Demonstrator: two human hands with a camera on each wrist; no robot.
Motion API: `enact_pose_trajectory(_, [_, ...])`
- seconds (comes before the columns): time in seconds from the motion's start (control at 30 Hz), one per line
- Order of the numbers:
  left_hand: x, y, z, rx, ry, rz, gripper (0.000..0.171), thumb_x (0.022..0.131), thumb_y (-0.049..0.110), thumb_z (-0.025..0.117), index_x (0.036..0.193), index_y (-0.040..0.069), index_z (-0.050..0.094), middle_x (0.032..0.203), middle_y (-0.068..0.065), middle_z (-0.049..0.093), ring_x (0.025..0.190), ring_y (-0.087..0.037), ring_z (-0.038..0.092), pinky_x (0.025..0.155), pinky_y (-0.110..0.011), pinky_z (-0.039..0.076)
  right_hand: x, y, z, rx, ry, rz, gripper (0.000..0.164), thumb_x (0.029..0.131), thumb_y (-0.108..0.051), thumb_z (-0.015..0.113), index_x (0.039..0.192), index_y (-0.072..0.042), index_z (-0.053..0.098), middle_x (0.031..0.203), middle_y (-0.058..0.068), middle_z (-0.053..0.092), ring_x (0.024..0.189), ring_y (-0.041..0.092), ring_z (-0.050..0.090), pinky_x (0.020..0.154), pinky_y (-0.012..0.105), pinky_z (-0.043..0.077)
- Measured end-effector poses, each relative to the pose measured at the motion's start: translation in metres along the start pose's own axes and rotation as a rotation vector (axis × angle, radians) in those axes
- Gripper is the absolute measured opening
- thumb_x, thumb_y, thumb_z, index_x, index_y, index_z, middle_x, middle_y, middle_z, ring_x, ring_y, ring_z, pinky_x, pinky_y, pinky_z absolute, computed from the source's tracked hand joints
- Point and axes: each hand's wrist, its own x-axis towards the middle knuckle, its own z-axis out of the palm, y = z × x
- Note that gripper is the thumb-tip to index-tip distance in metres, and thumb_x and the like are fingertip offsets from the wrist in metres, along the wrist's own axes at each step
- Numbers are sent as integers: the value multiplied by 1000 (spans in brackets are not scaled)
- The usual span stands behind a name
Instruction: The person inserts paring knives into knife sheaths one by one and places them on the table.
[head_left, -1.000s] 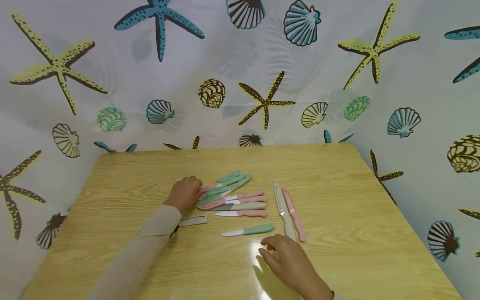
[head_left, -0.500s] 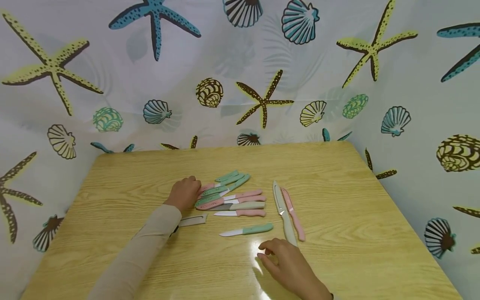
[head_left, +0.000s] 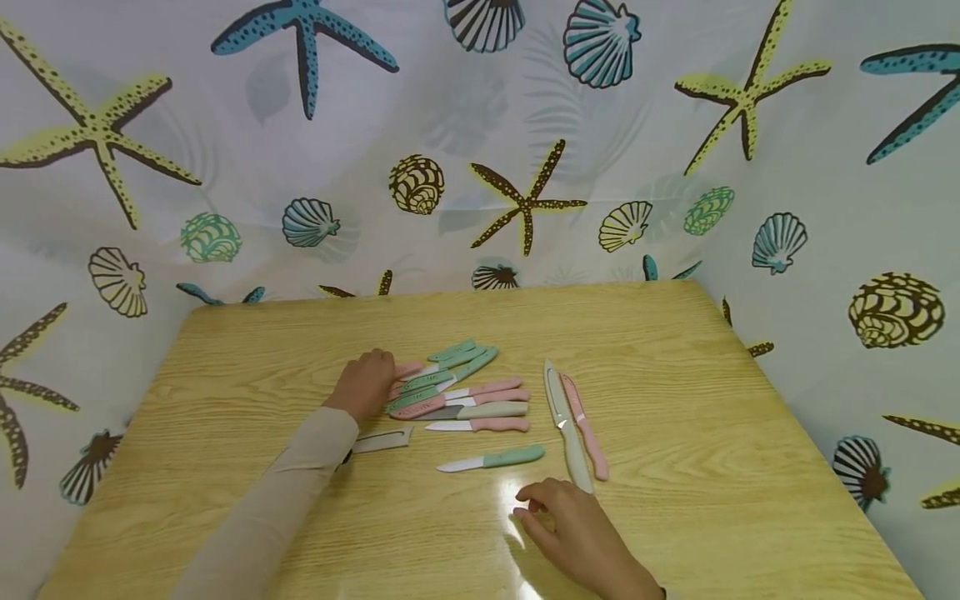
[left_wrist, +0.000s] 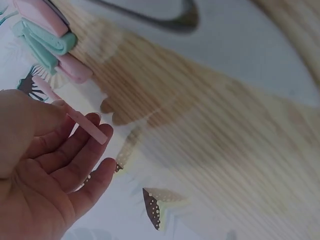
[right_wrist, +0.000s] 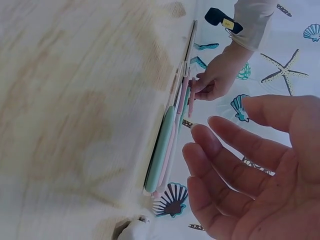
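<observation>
No text readable. Head view: small dark marks on green knife cover (head_left: 426, 382) and pink knife cover (head_left: 417, 407), too small to make out. Right wrist view: yellow label (right_wrist: 228, 23) on black device (right_wrist: 215, 16) at left sleeve (right_wrist: 255, 21), print illegible.

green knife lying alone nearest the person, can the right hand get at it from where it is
Most likely yes: the right hand holds nothing and hovers near the handle end of the green knife, and in the head view nothing seems to lie between them.
</observation>
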Motion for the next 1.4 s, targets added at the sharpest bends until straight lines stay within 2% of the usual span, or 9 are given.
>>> enact_pose_trajectory(0.23, [-11,-4,-10,-49,70,38,20,87,-2,67,105,-11,62,94,-21,63,85,-31,63,72,-38,56,13,1,-6,-25,74,-46,16,91,-19,67,98,-5,70,86,-1,67,79,14,64,69,24,53])
enact_pose_trajectory(0.4, [-22,-1,-20,-88,163,75,20,94,3,61,109,-10,60,98,-19,61,90,-28,62,77,-36,55,36,3,-16,-109,142,-48,15,87,-14,71,97,-2,71,85,2,67,78,17,64,67,27,53])
enact_pose_trajectory(0.6, [-37,6,-35,-270,318,78,23,99,16,56,111,-3,61,99,-12,62,86,-22,62,73,-34,56,77,16,-30,-210,192,-43,9,88,-9,70,95,-3,73,86,4,68,71,13,60,60,25,50])
enact_pose_trajectory(0.67, [-42,9,-39,-307,353,86,24,98,16,57,113,-1,61,103,-12,62,90,-23,62,75,-35,56,93,21,-32,-206,181,-42,8,88,-6,70,94,-4,74,87,5,69,71,13,60,63,28,51])
enact_pose_trajectory(0.77, [-49,13,-43,-342,388,116,26,96,14,60,117,0,62,106,-11,62,94,-22,62,77,-34,55,113,26,-33,-201,133,-34,10,87,-5,70,96,-5,74,91,5,70,79,16,63,76,34,54])
enact_pose_trajectory(0.9, [-58,19,-48,-362,422,161,27,94,12,63,119,1,63,107,-9,62,96,-21,61,78,-32,55,134,31,-29,-239,61,-27,12,88,-3,68,98,-4,74,92,7,68,85,23,63,79,35,54])
enact_pose_trajectory(1.0, [-64,24,-52,-376,444,179,29,91,9,66,118,1,63,106,-8,62,97,-20,60,79,-31,55,147,35,-23,-248,21,-23,12,89,-2,67,99,-2,73,92,9,68,86,24,63,76,33,54])
enact_pose_trajectory(1.17, [-73,28,-55,-380,483,210,32,86,6,71,117,2,64,106,-8,62,97,-19,60,76,-31,55,159,41,-14,-212,-16,-15,13,90,-1,66,101,-1,72,93,10,67,87,23,64,77,33,54])
enact_pose_trajectory(1.4, [-86,28,-54,-382,461,224,28,91,11,66,118,3,64,107,-6,62,96,-19,60,74,-30,56,169,41,-8,-230,-28,-44,14,88,0,67,101,0,73,94,12,67,90,27,64,81,35,54])
